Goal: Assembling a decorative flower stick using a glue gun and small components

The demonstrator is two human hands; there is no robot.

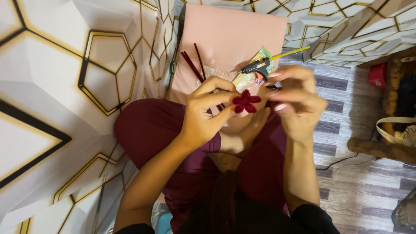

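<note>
My left hand (pixel 207 113) pinches a small dark red flower (pixel 245 102) made of fuzzy pipe cleaner, held up in front of me between thumb and forefinger. My right hand (pixel 294 100) is close on the flower's right side, fingers curled and nearly touching its petals. Both hands hover above my crossed legs in maroon trousers (pixel 151 130). Beyond them, on a pink sheet (pixel 234 30), lie dark red pipe cleaner stems (pixel 193 65) and a black glue gun (pixel 256 67) with a yellow glue stick (pixel 291 52) in its back.
A wall with white and gold geometric panels (pixel 65 86) fills the left side and the back. Grey wood-look flooring (pixel 346 173) lies to the right, with a black cable (pixel 342 161), a wooden piece of furniture (pixel 390 108) and a red object (pixel 377 75) by it.
</note>
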